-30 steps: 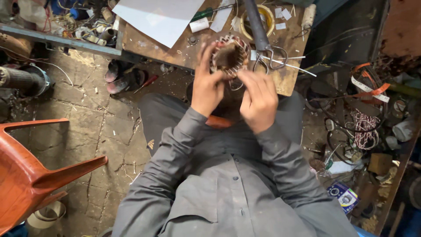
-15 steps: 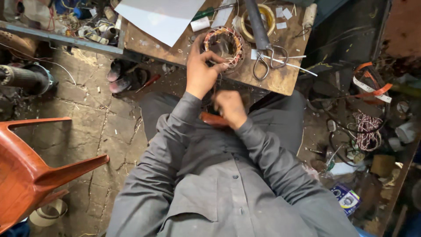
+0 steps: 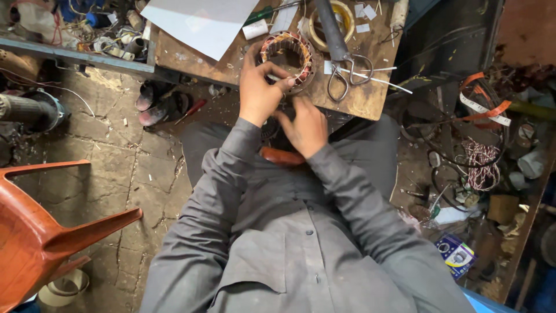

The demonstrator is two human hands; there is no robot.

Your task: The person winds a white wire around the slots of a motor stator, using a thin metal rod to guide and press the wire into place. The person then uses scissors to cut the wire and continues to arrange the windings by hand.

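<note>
The left hand (image 3: 259, 93) curls its fingers over the near rim of the ring-shaped motor stator (image 3: 288, 53), which lies flat on the wooden board (image 3: 370, 101) beside 1 pair of scissors (image 3: 346, 69). The right hand (image 3: 308, 128) sits just below, apparently loose-fingered; whether it holds anything I cannot tell.

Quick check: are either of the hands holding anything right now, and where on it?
The left hand grips the round copper-wound motor stator ring at its near rim, on the wooden bench. The right hand sits below it; whether it holds anything cannot be told.
</note>
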